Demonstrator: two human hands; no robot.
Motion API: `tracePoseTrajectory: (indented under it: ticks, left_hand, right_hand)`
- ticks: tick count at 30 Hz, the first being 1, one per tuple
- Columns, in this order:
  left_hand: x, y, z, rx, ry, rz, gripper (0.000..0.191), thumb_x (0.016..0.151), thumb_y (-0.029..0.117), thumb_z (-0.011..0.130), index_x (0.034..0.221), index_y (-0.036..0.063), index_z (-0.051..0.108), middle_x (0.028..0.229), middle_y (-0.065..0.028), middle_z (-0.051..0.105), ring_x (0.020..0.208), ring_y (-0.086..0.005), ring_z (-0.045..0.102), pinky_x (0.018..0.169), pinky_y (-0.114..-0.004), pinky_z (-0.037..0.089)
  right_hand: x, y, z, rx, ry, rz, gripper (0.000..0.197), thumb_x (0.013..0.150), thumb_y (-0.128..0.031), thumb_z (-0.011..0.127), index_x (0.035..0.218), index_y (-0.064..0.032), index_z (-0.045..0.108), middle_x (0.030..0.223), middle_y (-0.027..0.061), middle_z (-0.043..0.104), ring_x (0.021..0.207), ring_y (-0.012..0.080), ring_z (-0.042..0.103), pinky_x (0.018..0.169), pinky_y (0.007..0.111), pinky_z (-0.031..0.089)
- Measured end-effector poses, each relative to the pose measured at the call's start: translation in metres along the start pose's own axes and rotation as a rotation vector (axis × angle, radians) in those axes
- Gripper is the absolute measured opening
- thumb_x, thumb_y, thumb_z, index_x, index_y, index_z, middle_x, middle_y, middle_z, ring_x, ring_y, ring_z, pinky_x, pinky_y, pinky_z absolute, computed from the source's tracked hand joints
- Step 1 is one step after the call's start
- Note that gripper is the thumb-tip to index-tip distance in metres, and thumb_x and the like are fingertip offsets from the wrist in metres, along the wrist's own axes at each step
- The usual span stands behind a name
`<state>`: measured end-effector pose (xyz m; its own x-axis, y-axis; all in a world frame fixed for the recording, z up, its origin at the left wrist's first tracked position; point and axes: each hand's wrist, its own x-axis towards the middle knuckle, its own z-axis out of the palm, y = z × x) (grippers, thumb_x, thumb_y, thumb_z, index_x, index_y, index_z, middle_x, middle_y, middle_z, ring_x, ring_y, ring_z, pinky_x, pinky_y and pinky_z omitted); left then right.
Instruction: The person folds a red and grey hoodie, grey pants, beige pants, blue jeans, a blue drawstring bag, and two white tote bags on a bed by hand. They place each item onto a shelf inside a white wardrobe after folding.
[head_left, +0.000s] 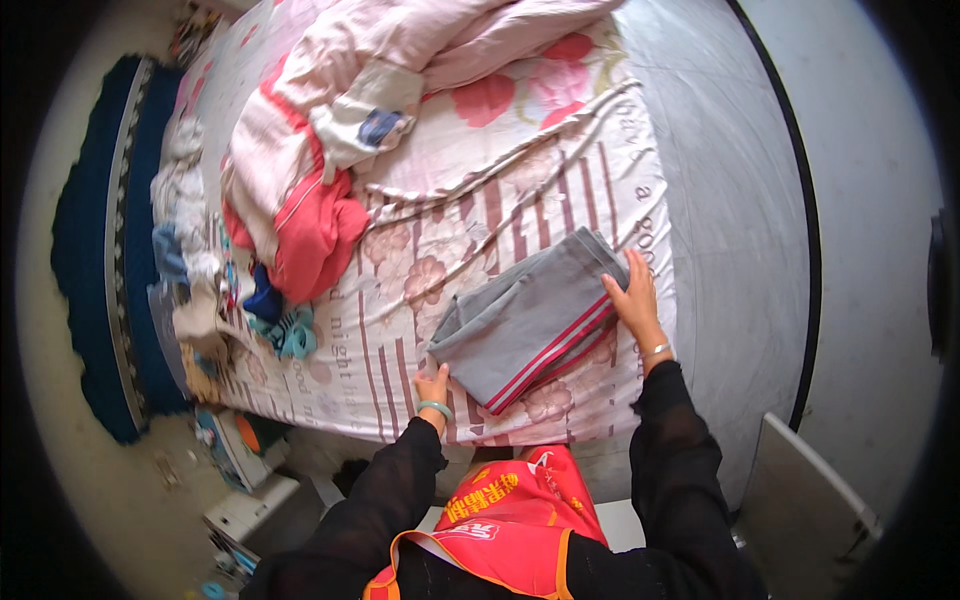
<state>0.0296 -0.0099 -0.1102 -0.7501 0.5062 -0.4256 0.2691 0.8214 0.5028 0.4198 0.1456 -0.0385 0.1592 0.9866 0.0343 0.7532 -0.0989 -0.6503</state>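
Grey trousers with red and white side stripes (525, 322) lie folded on the patterned bed sheet (480, 202), slanting up to the right near the bed's front edge. My left hand (433, 386), with a pale green bangle at the wrist, pinches the lower left corner of the folded trousers. At their upper right end is my right hand (634, 289), thumb on the cloth and fingers round the edge; a silver bracelet circles that wrist.
A crumpled pink quilt (300, 187) lies at the upper left of the bed, a white garment (367, 112) on it. Mixed clothes (195, 247) line the left edge, near a teal item (289, 330). White cabinets (259, 510) stand lower left; a pale panel (810, 480) rises lower right.
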Motion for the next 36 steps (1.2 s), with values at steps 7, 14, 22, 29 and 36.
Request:
tracePoseTrajectory:
  ticks: [7, 14, 22, 29, 36]
  left_hand:
    - [-0.023, -0.017, 0.029, -0.565, -0.435, -0.154, 0.043, 0.071, 0.026, 0.069, 0.093, -0.0074, 0.052, 0.085, -0.0151, 0.059, 0.075, -0.0216, 0.056, 0.070, -0.032, 0.044]
    - [-0.054, 0.019, -0.006, -0.099, -0.439, 0.111, 0.040, 0.075, 0.022, 0.061, 0.099, -0.0054, 0.044, 0.093, -0.0271, 0.055, 0.090, -0.0389, 0.054, 0.076, -0.040, 0.042]
    - [-0.082, -0.030, -0.148, -0.197, -0.063, 0.185, 0.037, 0.080, 0.023, 0.054, 0.102, -0.0031, 0.038, 0.093, -0.0288, 0.053, 0.088, -0.0432, 0.050, 0.074, -0.042, 0.041]
    - [-0.227, -0.122, -0.222, -0.379, 0.396, 0.210, 0.031, 0.084, 0.021, 0.050, 0.104, 0.0002, 0.037, 0.089, -0.0255, 0.053, 0.083, -0.0419, 0.050, 0.070, -0.042, 0.041]
    - [-0.431, -0.163, -0.269, -0.500, 0.738, -0.246, 0.030, 0.084, 0.020, 0.052, 0.101, -0.0031, 0.042, 0.088, -0.0249, 0.053, 0.081, -0.0384, 0.051, 0.069, -0.038, 0.041]
  right_hand:
    - [0.029, 0.019, 0.032, -0.172, -0.340, 0.271, 0.066, 0.058, -0.038, 0.071, 0.108, -0.0012, 0.048, 0.099, 0.0180, 0.054, 0.096, 0.0334, 0.050, 0.080, 0.039, 0.040]
    - [-0.014, -0.006, -0.023, 0.340, -0.596, 0.450, 0.035, 0.066, -0.023, 0.068, 0.082, 0.0071, 0.060, 0.070, 0.0083, 0.062, 0.059, 0.0134, 0.056, 0.054, 0.028, 0.046]
    - [-0.112, -0.147, -0.077, 0.633, -0.681, 0.348, 0.029, 0.074, -0.014, 0.061, 0.097, 0.0020, 0.056, 0.083, 0.0039, 0.059, 0.072, 0.0112, 0.054, 0.066, 0.024, 0.043]
    - [-0.177, -0.227, -0.125, 0.687, -0.946, 0.104, 0.030, 0.078, -0.013, 0.057, 0.103, 0.0024, 0.050, 0.094, 0.0061, 0.056, 0.081, 0.0121, 0.052, 0.071, 0.024, 0.042]
    - [-0.225, -0.324, -0.133, 0.533, -1.459, -0.363, 0.031, 0.077, -0.013, 0.058, 0.101, 0.0043, 0.049, 0.090, 0.0068, 0.057, 0.077, 0.0125, 0.051, 0.070, 0.024, 0.041]
